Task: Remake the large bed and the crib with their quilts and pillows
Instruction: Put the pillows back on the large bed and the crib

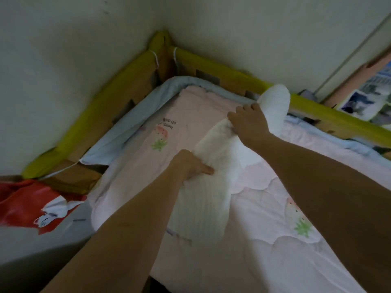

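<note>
A long white pillow [203,193] lies diagonally across the crib's pink quilt [273,225], which carries strawberry prints. My left hand [190,166] grips the pillow's left edge near its middle. My right hand [248,121] pinches the pillow higher up, and its far end [275,102] bends up against the crib rail. The quilt is spread flat over the crib mattress, with a light blue bumper [135,117] along the far-left edges.
The crib's wooden frame with yellow-green padded rails [101,104] sits in the room's corner against two white walls. A red printed cloth [27,201] lies on the grey large bed at the left. Pictures hang at the far right.
</note>
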Motion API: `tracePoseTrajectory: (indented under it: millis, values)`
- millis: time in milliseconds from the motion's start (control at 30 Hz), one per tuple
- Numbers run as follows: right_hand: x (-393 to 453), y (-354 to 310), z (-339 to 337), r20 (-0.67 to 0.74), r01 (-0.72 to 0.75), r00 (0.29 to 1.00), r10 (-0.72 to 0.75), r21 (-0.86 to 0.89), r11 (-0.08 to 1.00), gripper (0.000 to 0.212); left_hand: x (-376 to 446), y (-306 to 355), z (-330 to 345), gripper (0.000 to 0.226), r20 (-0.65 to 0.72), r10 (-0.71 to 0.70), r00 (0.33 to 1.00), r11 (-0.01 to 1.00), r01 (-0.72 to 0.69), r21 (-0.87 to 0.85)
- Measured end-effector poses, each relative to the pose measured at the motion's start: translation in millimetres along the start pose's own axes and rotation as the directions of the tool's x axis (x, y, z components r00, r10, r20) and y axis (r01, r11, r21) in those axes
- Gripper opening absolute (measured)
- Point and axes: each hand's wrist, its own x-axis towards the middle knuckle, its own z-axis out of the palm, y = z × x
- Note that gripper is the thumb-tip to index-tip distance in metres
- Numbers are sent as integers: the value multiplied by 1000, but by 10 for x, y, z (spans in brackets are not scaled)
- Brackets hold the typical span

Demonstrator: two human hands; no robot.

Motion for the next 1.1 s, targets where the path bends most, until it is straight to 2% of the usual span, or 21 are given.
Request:
tracePoseTrajectory:
  millis: [67,133,233,367,433,533,633,733,833,933,1000,1033,1100]
  values:
    - [457,-361,168,-18,85,996,-85,-7,996,32,472,-250,-249,100,26,-44,999,999,44,1]
    - [745,-626,236,47,138,989,-137,-22,990,26,770,-415,-443,105,43,-65,997,998,64,15]
    - [1232,-956,427,41,206,978,-204,-31,978,31,1242,-627,-717,109,57,-64,996,995,60,77]
    - [1549,-1203,717,65,245,965,-254,118,962,45,1783,-814,-904,105,96,-50,994,986,34,164]
    - [1573,-1218,864,68,157,982,-176,220,963,57,2035,-779,-970,98,61,16,998,971,-30,236]
    - [1606,-1076,1185,40,-101,995,92,368,924,59,2428,-515,-962,78,-26,212,977,944,-198,265]
    - [1646,-839,1414,157,-376,926,343,435,818,60,2684,-185,-745,77,-71,305,950,941,-289,178]
    - [1731,-591,1622,302,-530,847,437,439,726,76,2973,85,-543,95,-126,268,955,960,-253,124]
    - [1821,-430,1780,374,-559,827,419,468,684,93,3216,194,-483,93,-203,282,938,958,-287,4]
    - [1961,-291,1795,456,-615,786,417,514,598,104,3266,162,-398,75,-228,376,898,898,-414,-150]
    - [2037,-225,1734,486,-628,776,402,530,570,93,3223,114,-366,63,-279,442,853,830,-507,-234]
    - [2075,-226,1693,466,-598,800,378,560,574,81,3197,80,-368,60,-319,478,818,798,-556,-231]
    - [2180,-315,1557,326,-472,882,341,633,614,58,3146,22,-422,59,-435,512,741,763,-625,-166]
